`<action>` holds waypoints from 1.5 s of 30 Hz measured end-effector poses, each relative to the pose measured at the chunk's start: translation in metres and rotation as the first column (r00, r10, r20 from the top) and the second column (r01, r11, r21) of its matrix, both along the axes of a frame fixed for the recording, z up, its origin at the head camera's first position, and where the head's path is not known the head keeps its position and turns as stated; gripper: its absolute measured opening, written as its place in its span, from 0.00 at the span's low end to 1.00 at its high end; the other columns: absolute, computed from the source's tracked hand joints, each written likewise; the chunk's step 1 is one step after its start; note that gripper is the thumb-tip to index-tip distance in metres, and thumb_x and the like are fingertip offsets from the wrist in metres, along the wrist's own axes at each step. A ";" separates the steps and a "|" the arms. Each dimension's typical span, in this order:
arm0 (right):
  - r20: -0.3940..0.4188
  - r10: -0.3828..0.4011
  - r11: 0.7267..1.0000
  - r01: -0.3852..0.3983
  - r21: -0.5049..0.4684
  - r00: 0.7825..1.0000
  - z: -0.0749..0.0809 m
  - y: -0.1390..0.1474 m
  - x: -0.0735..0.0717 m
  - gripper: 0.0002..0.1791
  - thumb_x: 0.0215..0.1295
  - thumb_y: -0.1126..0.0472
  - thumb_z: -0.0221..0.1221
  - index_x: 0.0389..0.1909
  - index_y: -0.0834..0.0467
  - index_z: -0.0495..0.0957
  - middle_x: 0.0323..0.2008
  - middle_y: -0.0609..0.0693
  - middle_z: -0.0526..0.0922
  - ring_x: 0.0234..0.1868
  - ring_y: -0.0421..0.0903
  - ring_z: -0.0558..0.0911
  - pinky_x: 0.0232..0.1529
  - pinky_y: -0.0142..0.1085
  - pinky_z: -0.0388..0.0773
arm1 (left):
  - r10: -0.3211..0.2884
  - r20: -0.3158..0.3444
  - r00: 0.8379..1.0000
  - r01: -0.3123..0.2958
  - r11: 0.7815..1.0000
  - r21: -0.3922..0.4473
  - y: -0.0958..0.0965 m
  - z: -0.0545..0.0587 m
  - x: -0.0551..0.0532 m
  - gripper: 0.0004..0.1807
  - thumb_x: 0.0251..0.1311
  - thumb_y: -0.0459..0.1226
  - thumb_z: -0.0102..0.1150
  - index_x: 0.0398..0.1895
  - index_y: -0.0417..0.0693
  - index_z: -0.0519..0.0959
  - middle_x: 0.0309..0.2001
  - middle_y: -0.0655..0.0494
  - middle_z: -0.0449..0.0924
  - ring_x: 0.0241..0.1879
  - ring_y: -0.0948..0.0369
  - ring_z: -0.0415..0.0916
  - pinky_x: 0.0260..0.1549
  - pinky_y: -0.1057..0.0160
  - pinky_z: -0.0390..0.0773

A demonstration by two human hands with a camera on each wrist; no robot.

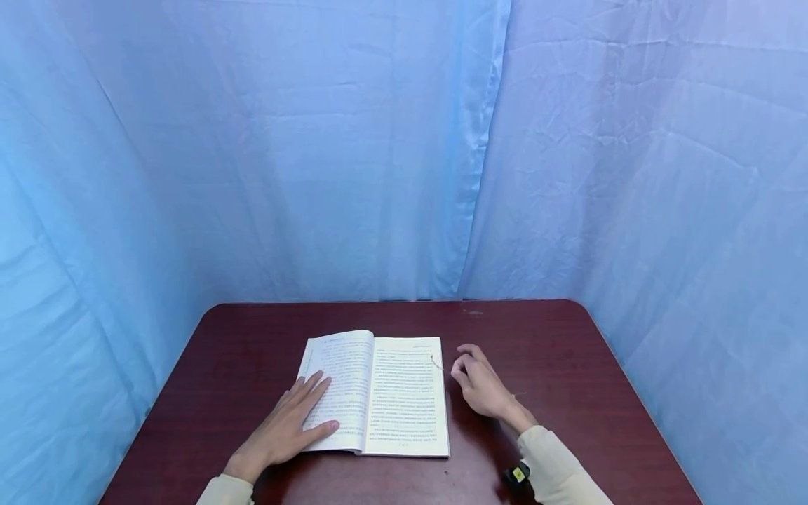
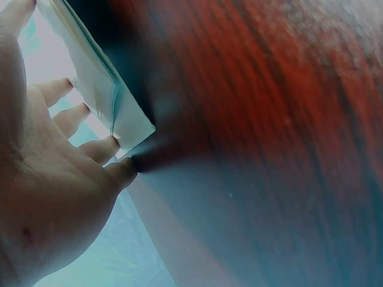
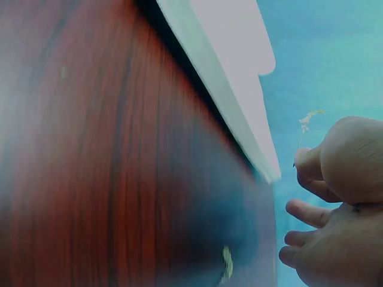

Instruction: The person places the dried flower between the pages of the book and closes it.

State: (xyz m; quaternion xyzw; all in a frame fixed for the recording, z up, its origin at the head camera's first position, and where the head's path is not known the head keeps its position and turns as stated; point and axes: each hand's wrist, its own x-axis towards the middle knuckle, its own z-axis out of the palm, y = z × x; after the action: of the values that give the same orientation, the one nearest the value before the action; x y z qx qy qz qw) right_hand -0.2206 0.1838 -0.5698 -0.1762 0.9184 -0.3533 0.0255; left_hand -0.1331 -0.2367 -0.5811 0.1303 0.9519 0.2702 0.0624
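An open book [image 1: 404, 400] lies on the dark red wooden table, printed text on both pages. My left hand [image 1: 287, 424] rests on the left page with fingers spread and thumb near the lower edge. In the left wrist view, the fingers of the left hand [image 2: 66, 155] touch the book's pages [image 2: 90, 78] near a corner. Just right of the book, my right hand [image 1: 482, 386] pinches a thin, pale dried sprig [image 1: 435, 362] between thumb and index finger. The sprig [image 3: 307, 121] points up from the fingertips of the right hand [image 3: 335, 191] in the right wrist view.
Another small pale sprig [image 3: 226, 265] lies on the table [image 1: 568, 365], close to the right wrist. Blue curtains [image 1: 347, 154] hang behind the table and along both sides. A black device [image 1: 517, 474] with a yellow label is at the right sleeve.
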 end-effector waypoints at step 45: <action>-0.285 -0.158 0.982 0.121 -0.144 0.946 -0.047 -0.100 0.023 0.10 0.63 0.68 0.64 0.22 0.58 0.80 0.68 0.73 0.78 0.83 0.81 0.64 0.82 0.85 0.48 | 0.004 -0.017 1.000 -0.004 1.000 0.004 0.000 -0.002 0.003 0.50 0.77 0.64 0.63 0.91 0.48 0.63 0.92 0.42 0.57 0.90 0.31 0.53 0.86 0.23 0.57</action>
State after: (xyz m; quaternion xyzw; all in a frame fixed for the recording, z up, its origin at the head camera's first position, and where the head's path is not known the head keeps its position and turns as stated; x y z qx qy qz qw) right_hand -0.1976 0.0842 -0.6172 -0.1628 0.8982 -0.3806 -0.1478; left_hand -0.1305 -0.2364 -0.5828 0.1309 0.9522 0.2708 0.0535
